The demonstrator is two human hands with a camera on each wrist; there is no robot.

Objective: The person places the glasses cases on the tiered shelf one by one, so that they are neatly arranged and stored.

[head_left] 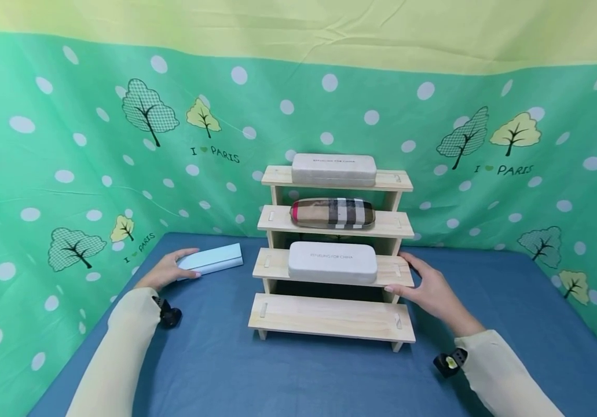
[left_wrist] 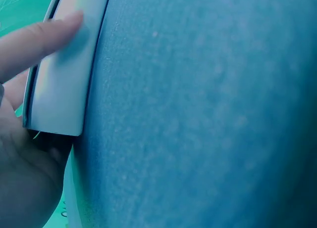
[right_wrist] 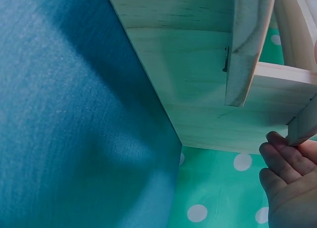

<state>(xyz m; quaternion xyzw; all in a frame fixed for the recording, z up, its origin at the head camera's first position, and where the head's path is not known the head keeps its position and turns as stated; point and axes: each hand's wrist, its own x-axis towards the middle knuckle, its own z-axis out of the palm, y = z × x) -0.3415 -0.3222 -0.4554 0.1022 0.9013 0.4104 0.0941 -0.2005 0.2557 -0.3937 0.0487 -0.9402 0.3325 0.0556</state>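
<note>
A light blue glasses case [head_left: 212,259] lies on the blue cloth at the left. My left hand [head_left: 168,270] grips its left end, thumb along the near side and fingers at the far side. In the left wrist view the thumb presses on the smooth face of the case [left_wrist: 64,89]. A stepped wooden display stand [head_left: 329,315] occupies the middle. With thumb in front and fingers behind, my right hand [head_left: 432,289] holds the right end of its second shelf from the bottom. The right wrist view shows fingertips at that shelf's end [right_wrist: 303,125].
A grey-white case [head_left: 333,169] sits on the top shelf, a plaid case [head_left: 308,213] below it, and a white case [head_left: 332,269] on the shelf that my right hand holds. The lowest shelf shows bare wood. A green dotted curtain [head_left: 277,92] hangs behind the table.
</note>
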